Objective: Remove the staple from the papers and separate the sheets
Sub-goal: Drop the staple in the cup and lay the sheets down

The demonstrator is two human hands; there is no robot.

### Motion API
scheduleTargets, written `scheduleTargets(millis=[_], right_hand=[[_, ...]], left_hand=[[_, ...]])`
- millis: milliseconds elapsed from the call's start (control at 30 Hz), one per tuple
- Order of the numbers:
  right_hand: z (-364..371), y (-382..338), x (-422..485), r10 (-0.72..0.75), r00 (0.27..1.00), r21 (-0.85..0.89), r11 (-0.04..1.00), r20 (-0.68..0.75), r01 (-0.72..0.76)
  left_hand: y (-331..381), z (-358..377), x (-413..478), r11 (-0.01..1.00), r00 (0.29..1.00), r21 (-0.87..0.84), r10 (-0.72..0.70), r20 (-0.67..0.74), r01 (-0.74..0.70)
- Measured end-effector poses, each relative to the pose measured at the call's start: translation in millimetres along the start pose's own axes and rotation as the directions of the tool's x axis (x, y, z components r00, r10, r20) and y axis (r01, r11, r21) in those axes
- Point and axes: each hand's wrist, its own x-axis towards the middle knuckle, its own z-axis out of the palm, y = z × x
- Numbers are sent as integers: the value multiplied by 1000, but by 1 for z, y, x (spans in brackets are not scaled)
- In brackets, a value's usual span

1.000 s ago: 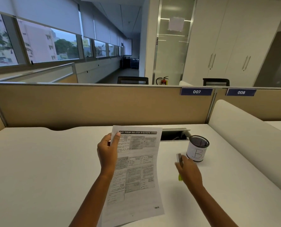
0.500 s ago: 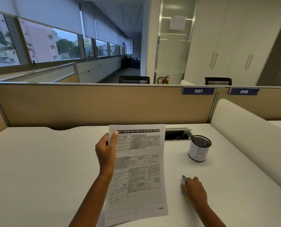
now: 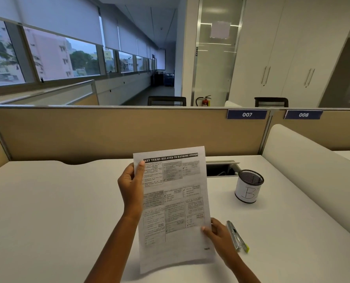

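White desk (image 3: 57,211) under your fingers. Stapled papers (image 3: 174,205) upright between both hands: your left hand (image 3: 131,186) pinches the upper left edge, thumb on the print; your right hand (image 3: 217,235) grips the lower right edge. Staple remover (image 3: 237,235) lies just right of your right fingers, untouched. Staple not visible. Risk: pulling the sheets apart now would tear the stapled corner.

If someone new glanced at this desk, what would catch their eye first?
Most likely the printed papers held upright mid-desk, left hand at their upper left edge, right hand at the lower right. Next, the mesh cup marked B at the right, and the metal tool lying nearer.
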Motion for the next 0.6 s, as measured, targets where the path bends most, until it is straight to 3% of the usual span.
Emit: scheduleTargets(millis=[133, 200, 300, 433, 600], right_hand=[[2, -1, 0, 63, 994, 99, 994, -90, -54], [4, -1, 3, 80, 987, 104, 992, -139, -66], [10, 0, 11, 106, 977, 62, 993, -183, -96], [27, -7, 20, 82, 977, -59, 994, -198, -95], [60, -12, 38, 61, 989, -147, 986, -136, -81]], left_hand=[[-27, -15, 10, 981, 985, 110, -164, 47, 158], [-51, -26, 10, 923, 946, 238, -322, 41, 304], [-78, -44, -5, 847, 873, 281, -484, 56, 451], [-102, -61, -18, 835, 889, 399, -447, 94, 378], [-114, -80, 3, 790, 930, 511, -364, -54, 339]])
